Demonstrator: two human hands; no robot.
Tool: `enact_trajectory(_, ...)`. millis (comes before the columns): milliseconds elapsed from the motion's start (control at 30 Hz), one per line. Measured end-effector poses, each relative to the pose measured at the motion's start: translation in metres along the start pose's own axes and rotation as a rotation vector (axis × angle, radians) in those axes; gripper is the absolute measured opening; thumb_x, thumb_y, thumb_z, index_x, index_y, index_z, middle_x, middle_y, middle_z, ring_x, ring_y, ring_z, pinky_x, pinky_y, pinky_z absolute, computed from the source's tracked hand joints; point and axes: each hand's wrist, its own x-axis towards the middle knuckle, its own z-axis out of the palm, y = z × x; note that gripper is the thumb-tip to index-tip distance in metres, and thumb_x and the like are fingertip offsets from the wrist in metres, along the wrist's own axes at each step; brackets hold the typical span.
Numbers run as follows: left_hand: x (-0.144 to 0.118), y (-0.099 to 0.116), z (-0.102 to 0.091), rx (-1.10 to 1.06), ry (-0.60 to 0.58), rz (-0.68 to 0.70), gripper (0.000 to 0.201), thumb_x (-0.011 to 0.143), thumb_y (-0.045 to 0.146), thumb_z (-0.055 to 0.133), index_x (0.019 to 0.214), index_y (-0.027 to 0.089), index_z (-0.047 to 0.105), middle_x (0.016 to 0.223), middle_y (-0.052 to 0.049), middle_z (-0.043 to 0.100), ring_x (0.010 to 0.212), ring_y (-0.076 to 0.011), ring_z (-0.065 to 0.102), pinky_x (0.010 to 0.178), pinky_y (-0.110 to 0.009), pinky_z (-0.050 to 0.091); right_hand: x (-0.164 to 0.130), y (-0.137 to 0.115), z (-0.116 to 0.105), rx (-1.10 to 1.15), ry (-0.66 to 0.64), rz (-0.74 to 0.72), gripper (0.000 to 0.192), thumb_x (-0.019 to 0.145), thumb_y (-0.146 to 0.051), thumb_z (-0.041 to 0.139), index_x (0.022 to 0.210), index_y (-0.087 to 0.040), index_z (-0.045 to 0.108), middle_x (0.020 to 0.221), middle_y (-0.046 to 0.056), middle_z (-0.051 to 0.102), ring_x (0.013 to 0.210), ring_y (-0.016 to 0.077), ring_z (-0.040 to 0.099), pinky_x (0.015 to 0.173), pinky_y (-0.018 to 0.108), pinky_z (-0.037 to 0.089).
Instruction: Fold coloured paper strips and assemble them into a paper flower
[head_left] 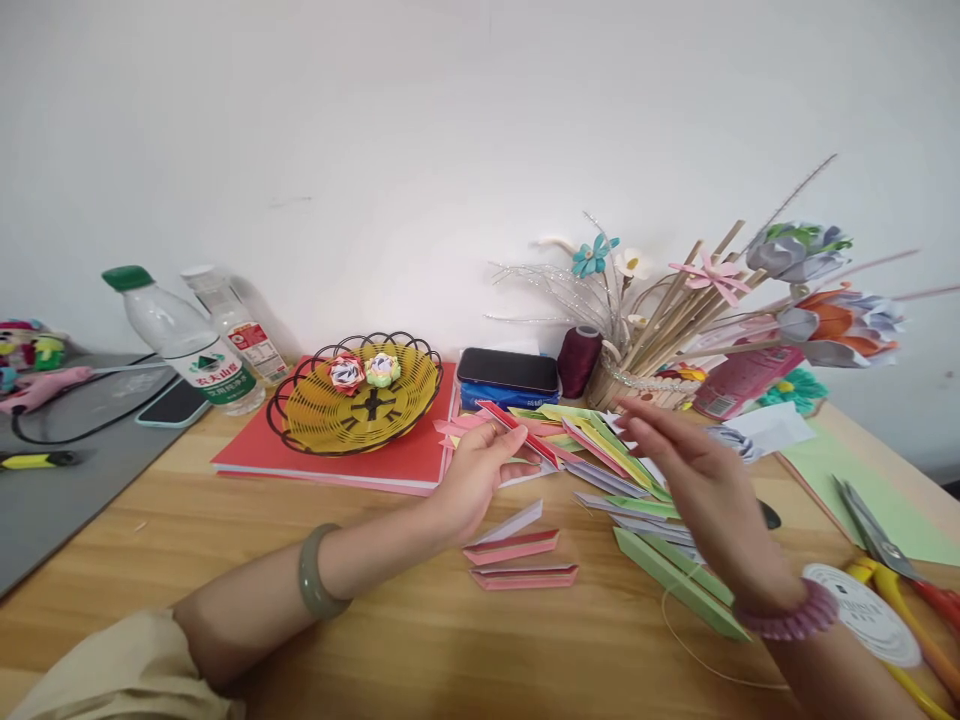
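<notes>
- Folded strip point(525, 435) in your left grip point(476, 475): red, with a pale edge.
- Loose strips point(525, 580) before you: two rosy red and pale pink, one lavender-grey.
- Heaped strips point(630, 455): light green, yellow, pink and lavender.
- Basket point(322, 425): yellow weave, black rim, black cross at centre.
- Paper flowers point(346, 375): one red and white, the other pale green, yellow and white.
- Paper stack point(251, 440): red over white.
- Thread spool point(579, 362): deep maroon.
- Box point(510, 397): blue; phone point(508, 370) above it: black.
- Large bottle point(169, 325): green cap, green-and-white label.
- Your bangle point(313, 575): grey-green; your wristband point(799, 612): mauve; your sleeve point(124, 665): khaki.
- Bench point(390, 640): tan wood grain.
</notes>
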Motion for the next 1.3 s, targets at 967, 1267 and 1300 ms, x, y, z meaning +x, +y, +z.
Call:
enact_trajectory(967, 0.004, -0.007, -0.008, 0.16, 0.014, -0.049, 0.028, 0.068, 0.033, 0.066, 0.088, 0.012, 0.062, 0.081, -0.005, 0.063, 0.07, -0.012, 0.058, 0.072, -0.028, 0.045, 0.013, 0.04, -0.012, -0.652, 0.137, 0.034, 0.017, 0.079, -0.033, 0.046, 0.075, -0.019, 0.055, 0.072, 0.007, 0.062, 0.064, 0.0219, 0.058, 0.047, 0.028, 0.034)
enact_trajectory(1267, 0.002, -0.008, -0.003, 0.163, -0.002, -0.089, 0.031, 0.065, 0.033, 0.068, 0.087, 0.012, 0.064, 0.087, -0.007, 0.064, 0.077, -0.0143, 0.058, 0.072, -0.027, 0.045, -0.001, 0.009, 0.006, -0.221, 0.024, -0.196, 0.022, 0.081, -0.04, 0.051, 0.076, -0.019, 0.055, 0.071, 0.002, 0.06, 0.06, 0.0138, 0.055, 0.051, 0.025, 0.045)
enact_trajectory(1300, 0.002, -0.008, -0.003, 0.158, -0.013, -0.091, 0.031, 0.066, 0.033, 0.068, 0.089, 0.012, 0.064, 0.088, -0.007, 0.064, 0.077, -0.0141, 0.058, 0.072, -0.027, 0.045, -0.003, 0.005, 0.01, -0.203, 0.015, -0.231, 0.018, 0.081, -0.037, 0.052, 0.078, -0.019, 0.056, 0.076, 0.003, 0.06, 0.066, 0.0143, 0.057, 0.056, 0.026, 0.047)
